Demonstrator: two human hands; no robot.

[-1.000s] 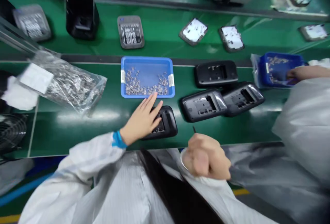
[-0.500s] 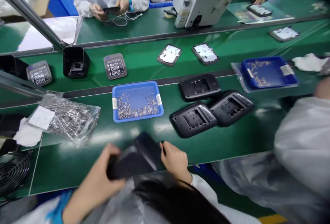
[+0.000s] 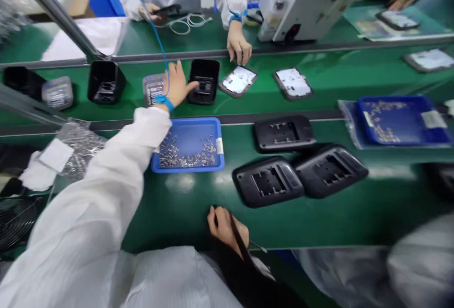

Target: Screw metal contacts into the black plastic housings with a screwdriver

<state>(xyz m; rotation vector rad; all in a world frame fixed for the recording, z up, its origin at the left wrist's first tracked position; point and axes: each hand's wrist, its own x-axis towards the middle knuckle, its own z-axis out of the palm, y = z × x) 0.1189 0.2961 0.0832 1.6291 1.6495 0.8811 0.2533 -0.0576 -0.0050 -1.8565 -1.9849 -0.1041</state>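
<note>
My left hand [image 3: 177, 83] is stretched over the far green strip with fingers spread, its thumb at the left edge of an upright black housing [image 3: 204, 82]. Below that hand lies a grey display unit [image 3: 151, 85], partly covered. Close to the front edge, my right hand [image 3: 227, 227] is curled around a thin tool [image 3: 257, 246], whose metal tip points right; dark hair hides part of the hand. Between the hands sits a blue tray [image 3: 186, 168] with many small screws. Several black covers, one of them the front cover [image 3: 268, 182], lie right of the tray.
Across the bench a person's hand [image 3: 239, 45] reaches toward a white-backed panel [image 3: 238, 81]. A second panel [image 3: 292, 83] lies right of it. A metal post [image 3: 56, 14], a bag of parts [image 3: 83, 145] and another housing [image 3: 106, 82] stand left. A darker blue tray [image 3: 407, 133] lies right.
My left hand has moved forward from the front edge; the black housing it held now stands on the far strip. The person opposite has extended one hand toward a panel. The view has shifted slightly.
</note>
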